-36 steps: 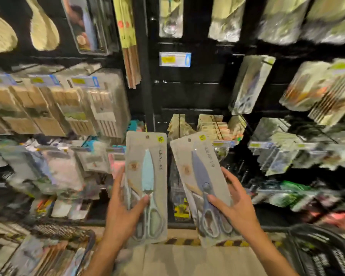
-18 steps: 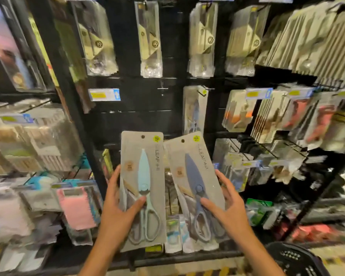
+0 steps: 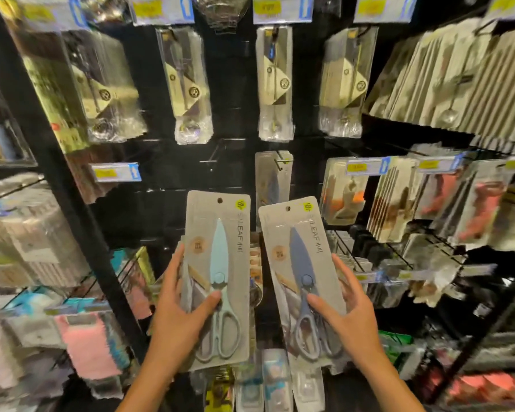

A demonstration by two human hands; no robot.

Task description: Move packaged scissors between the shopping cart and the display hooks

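Two scissor packs are held up side by side in front of a black display wall. The pale-blue pack (image 3: 217,278) sits in the left hand (image 3: 179,319), thumb pressed across the card's front near the pivot and fingers curled round its left edge. The dark-blue pack (image 3: 302,281) is in the right hand (image 3: 350,319), gripped the same way, thumb on the front and fingers wrapped round the right edge; it tilts slightly to the left. The two cards are just beside each other, not touching (each has a round hang hole at the top).

Above the hands, between the two card tops, another pack (image 3: 273,176) of the same kind hangs on a hook (image 3: 280,160). Up and left of the left hand is a yellow price tag (image 3: 116,173). Higher up hangs a row of clear-wrapped utensils (image 3: 275,84), blurred.
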